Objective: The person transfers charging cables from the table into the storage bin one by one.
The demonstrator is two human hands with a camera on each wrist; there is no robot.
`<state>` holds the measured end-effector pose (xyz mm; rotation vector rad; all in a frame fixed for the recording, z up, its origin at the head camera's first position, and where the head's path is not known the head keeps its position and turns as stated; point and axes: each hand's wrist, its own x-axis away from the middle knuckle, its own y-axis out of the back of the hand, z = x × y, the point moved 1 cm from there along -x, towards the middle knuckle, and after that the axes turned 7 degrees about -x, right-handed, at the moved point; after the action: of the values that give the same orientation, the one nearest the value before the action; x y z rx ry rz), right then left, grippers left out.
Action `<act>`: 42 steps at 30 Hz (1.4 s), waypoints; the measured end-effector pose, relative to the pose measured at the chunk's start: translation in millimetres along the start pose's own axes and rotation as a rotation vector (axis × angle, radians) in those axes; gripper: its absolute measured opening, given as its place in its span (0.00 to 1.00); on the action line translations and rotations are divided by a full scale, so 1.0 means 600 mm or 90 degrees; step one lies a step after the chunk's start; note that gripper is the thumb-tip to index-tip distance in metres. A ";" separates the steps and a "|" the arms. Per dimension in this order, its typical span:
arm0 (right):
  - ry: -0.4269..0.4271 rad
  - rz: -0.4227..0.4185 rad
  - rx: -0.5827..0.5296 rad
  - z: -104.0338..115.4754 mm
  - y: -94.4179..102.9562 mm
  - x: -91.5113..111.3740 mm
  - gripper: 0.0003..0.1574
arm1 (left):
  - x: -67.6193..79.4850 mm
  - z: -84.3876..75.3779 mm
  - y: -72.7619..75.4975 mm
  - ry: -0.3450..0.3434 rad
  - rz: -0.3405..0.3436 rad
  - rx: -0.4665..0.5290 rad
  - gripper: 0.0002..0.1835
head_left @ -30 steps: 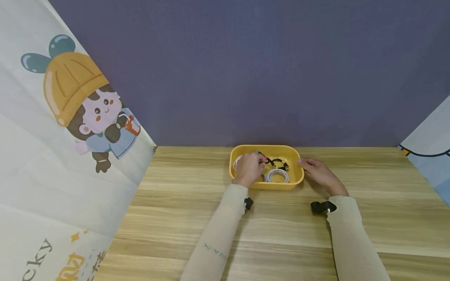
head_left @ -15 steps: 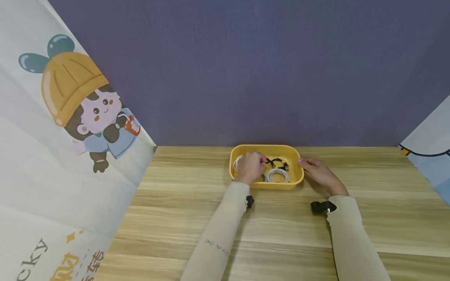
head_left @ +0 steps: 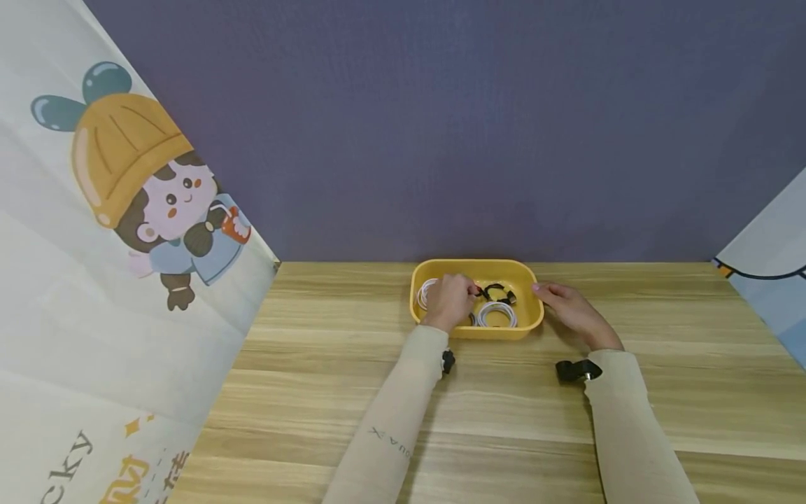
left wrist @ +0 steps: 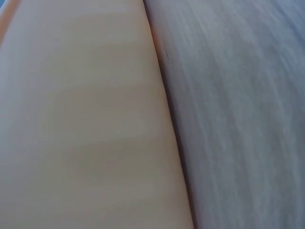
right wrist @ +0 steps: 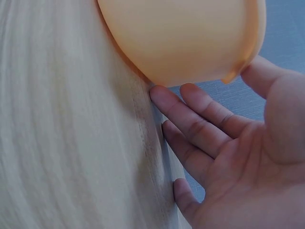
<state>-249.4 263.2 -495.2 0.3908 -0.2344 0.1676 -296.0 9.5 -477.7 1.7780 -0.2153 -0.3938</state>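
A yellow plastic bin (head_left: 504, 270) sits at the back of the wooden table, with cables inside. My left hand (head_left: 448, 302) reaches into it from the front, its thumb and index finger pinching a thin black cable with a red part (head_left: 479, 288). Beside the fingertips lies a black cable with a plug (head_left: 511, 297). A white coiled cable (head_left: 481, 318) rests at the front of the bin; another white coil (head_left: 423, 294) is partly hidden behind the left hand. My right hand (right wrist: 248, 138) holds the bin's right end, thumb at the rim and fingertips against the outer wall.
The wooden table (head_left: 504, 413) runs up to a dark blue-grey panel (head_left: 478, 140) directly behind the bin. A white sheet with a cartoon figure (head_left: 170, 196) hangs at the left. Black wrist mounts (head_left: 578, 371) sit on both sleeves. The left wrist view is filled by the bin's wall and tabletop.
The left fingertips have shifted slightly right, and the black-and-red cable has dropped lower in the bin. The right hand stays at the bin's right end.
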 end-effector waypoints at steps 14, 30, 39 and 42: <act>-0.026 -0.056 -0.015 -0.009 -0.084 0.088 0.55 | 0.075 0.025 -0.002 -0.083 0.031 -0.025 0.06; -0.049 -0.116 -0.049 0.005 -0.178 0.184 0.53 | 0.158 0.057 0.020 -0.147 0.065 -0.019 0.05; -0.055 -0.112 -0.052 0.010 -0.182 0.182 0.52 | 0.160 0.062 0.024 -0.148 0.076 0.001 0.05; -0.055 -0.113 -0.049 0.012 -0.184 0.183 0.52 | 0.160 0.064 0.023 -0.149 0.078 0.006 0.05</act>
<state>-123.1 172.4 -499.6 0.3401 -0.2888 -0.0321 -220.6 -62.2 -486.2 1.7167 -0.4903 -0.5129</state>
